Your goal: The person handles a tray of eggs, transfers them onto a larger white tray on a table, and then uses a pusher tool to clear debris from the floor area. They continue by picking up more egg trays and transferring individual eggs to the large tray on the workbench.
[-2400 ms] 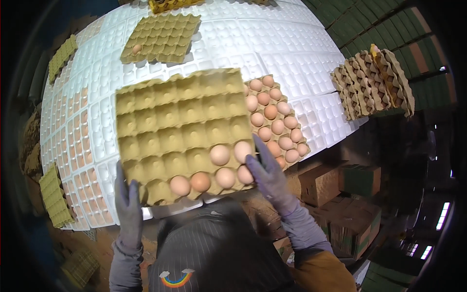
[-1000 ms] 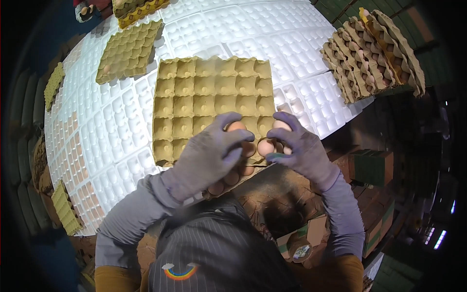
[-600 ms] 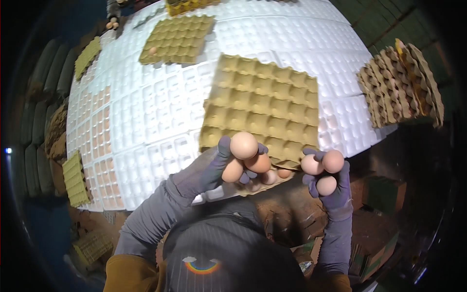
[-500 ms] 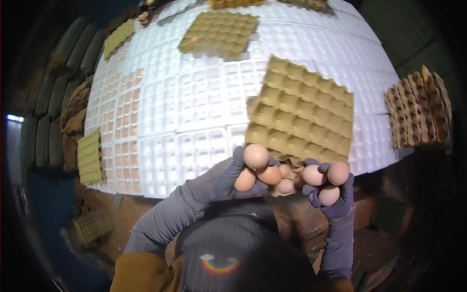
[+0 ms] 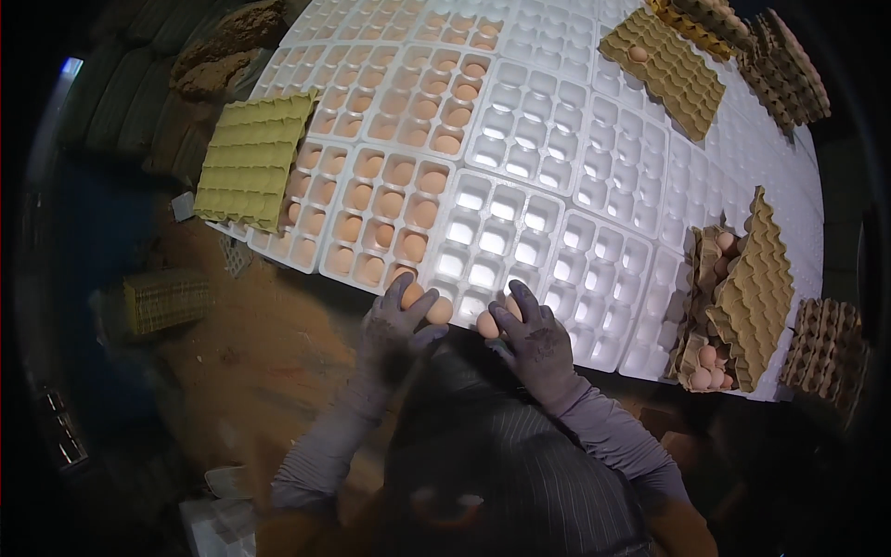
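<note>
My gloved left hand (image 5: 392, 327) is closed on brown eggs at the near edge of the white egg trays. One egg (image 5: 408, 291) is by its fingers and another egg (image 5: 439, 310) by its thumb. To its right, my gloved right hand (image 5: 541, 345) also grips eggs; an egg (image 5: 488, 323) shows at its thumb and part of a second between the fingers. Any further eggs under the palms are hidden. Beyond the left hand lies a white tray (image 5: 351, 200) with brown eggs in its cells. The white tray (image 5: 501, 227) ahead of both hands shows bare cells.
A cardboard egg tray (image 5: 251, 162) lies at the table's left edge. At right, a cardboard tray (image 5: 763, 297) leans over loose eggs (image 5: 707, 371). One egg (image 5: 638, 54) sits on a far cardboard tray (image 5: 673, 79). Stacked trays (image 5: 821, 353) stand far right.
The view has swung left along the table. Both hands have carried eggs from beside the cardboard tray to the white trays' near edge, turning palms down; fewer eggs show in them.
</note>
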Tool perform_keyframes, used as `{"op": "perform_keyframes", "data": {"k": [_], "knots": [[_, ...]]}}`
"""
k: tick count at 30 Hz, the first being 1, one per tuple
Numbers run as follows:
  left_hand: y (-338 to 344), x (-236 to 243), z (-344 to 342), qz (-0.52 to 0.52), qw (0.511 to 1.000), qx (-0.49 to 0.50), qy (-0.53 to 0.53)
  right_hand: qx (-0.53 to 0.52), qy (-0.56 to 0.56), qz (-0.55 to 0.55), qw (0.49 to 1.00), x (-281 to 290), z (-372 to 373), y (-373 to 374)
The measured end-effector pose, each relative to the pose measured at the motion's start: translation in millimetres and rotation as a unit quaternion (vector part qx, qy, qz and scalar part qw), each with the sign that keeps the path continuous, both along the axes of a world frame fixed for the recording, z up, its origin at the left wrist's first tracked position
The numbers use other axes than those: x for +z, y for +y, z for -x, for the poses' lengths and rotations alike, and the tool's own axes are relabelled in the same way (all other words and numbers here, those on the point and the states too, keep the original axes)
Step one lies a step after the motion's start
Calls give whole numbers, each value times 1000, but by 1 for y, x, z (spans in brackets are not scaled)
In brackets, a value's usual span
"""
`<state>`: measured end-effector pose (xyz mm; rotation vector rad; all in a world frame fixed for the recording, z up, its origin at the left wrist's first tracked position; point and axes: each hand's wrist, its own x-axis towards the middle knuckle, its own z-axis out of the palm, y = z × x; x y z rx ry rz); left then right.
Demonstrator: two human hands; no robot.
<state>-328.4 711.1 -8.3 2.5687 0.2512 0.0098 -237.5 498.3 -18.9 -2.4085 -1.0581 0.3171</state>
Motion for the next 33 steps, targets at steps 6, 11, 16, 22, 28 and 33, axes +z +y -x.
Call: {"op": "perform_keyframes", "data": {"k": [6,11,16,22,28,33], "knots": [[24,-30,-34,-103,991,-80,-44,-44,-25,23,998,-23,4,25],[36,-32,-70,30,990,-126,47,-98,144,17,985,-16,13,16],[21,-34,-87,196,978,-75,13,-195,154,-162,955,-28,-15,15],[-24,-65,-103,235,965,-49,-111,-185,127,-116,968,-9,-28,21],[-33,-75,-106,25,991,-71,-107,-66,111,-74,989,-52,-21,5],[-45,-85,-104,98,991,10,-95,-18,24,-189,982,-70,-48,-4]]}}
